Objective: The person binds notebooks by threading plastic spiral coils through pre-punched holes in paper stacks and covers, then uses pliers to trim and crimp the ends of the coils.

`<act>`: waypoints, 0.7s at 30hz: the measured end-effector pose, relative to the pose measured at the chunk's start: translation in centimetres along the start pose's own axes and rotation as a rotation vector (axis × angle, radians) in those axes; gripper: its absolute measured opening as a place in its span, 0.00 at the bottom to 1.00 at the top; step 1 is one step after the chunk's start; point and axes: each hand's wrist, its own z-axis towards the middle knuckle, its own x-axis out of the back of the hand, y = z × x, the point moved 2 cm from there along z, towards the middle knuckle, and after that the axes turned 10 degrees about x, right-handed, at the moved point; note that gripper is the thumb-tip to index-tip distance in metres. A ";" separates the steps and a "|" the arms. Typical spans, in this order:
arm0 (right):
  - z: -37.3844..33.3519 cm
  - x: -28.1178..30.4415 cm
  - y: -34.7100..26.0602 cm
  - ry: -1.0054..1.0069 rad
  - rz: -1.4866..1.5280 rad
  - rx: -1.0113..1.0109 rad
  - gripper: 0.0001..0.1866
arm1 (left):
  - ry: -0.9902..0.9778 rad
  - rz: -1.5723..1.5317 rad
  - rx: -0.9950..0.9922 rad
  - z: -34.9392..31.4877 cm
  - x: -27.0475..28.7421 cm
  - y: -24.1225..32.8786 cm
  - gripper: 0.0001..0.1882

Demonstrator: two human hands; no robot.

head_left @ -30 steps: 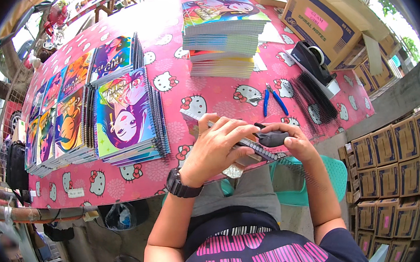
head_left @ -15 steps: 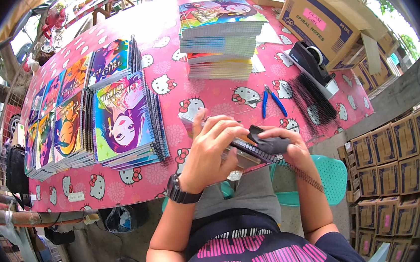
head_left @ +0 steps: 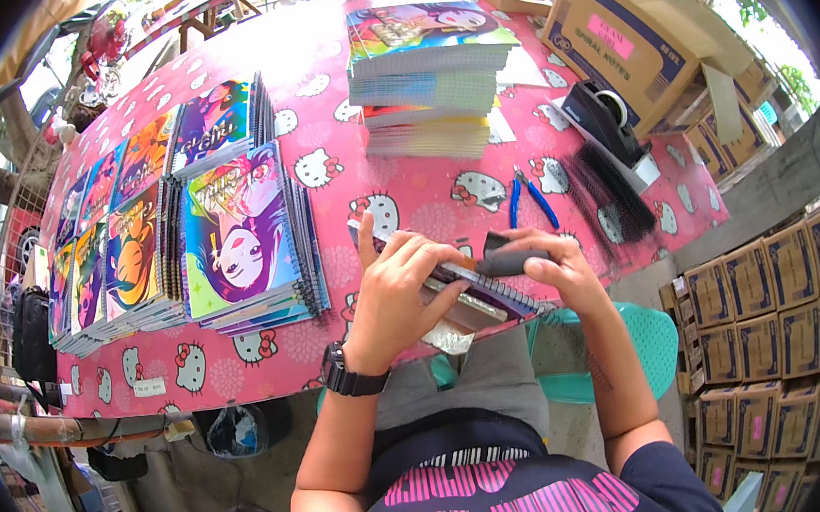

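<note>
My left hand (head_left: 396, 296), with a black watch on its wrist, grips a notebook (head_left: 492, 298) tilted over the table's near edge. Its thumb lies on the near side and its index finger points up. A dark spiral coil (head_left: 523, 302) runs along the notebook's edge, its loose end blurred below my right hand (head_left: 567, 267). That hand is closed about a dark grey, soft-looking piece (head_left: 513, 258) against the notebook's far side; whether it is worn or held is unclear. Silvery wrapping (head_left: 448, 337) hangs below the notebook.
Blue-handled cutters (head_left: 533, 204) lie ahead, beside a bundle of black coils (head_left: 611, 194) and a black tape dispenser (head_left: 603, 122). Tall notebook pile (head_left: 430, 98) stands at the back; coil-bound notebooks (head_left: 238, 237) fill the left. Cartons (head_left: 615, 38) stand back right, and a green stool (head_left: 647, 347) below.
My right thumb has lifted and the right fingers have shifted on the dark grey piece. The coil's tail, which hung along my right forearm, is now a blur. The notebook has tilted slightly.
</note>
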 end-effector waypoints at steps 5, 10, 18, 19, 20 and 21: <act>-0.3 -1.0 -1.1 0.025 0.375 0.102 0.41 | -0.018 0.034 0.010 0.1 0.0 0.1 0.13; -1.0 -0.1 0.5 0.123 0.362 0.132 0.47 | -0.137 -0.004 -0.057 0.3 -0.6 0.2 0.10; -1.6 -0.5 1.8 0.161 0.411 0.102 0.38 | -0.163 0.017 -0.044 0.2 -1.0 -0.4 0.07; -1.5 -0.5 2.1 0.197 0.216 0.100 0.34 | -0.168 0.014 -0.049 0.2 -0.9 -0.5 0.07; -1.3 -0.6 2.6 0.232 0.021 0.097 0.30 | -0.172 0.011 -0.055 0.3 -0.9 -0.5 0.07; -1.3 -0.9 3.2 0.265 -0.174 0.093 0.27 | -0.153 0.041 -0.057 0.1 -1.0 -0.5 0.08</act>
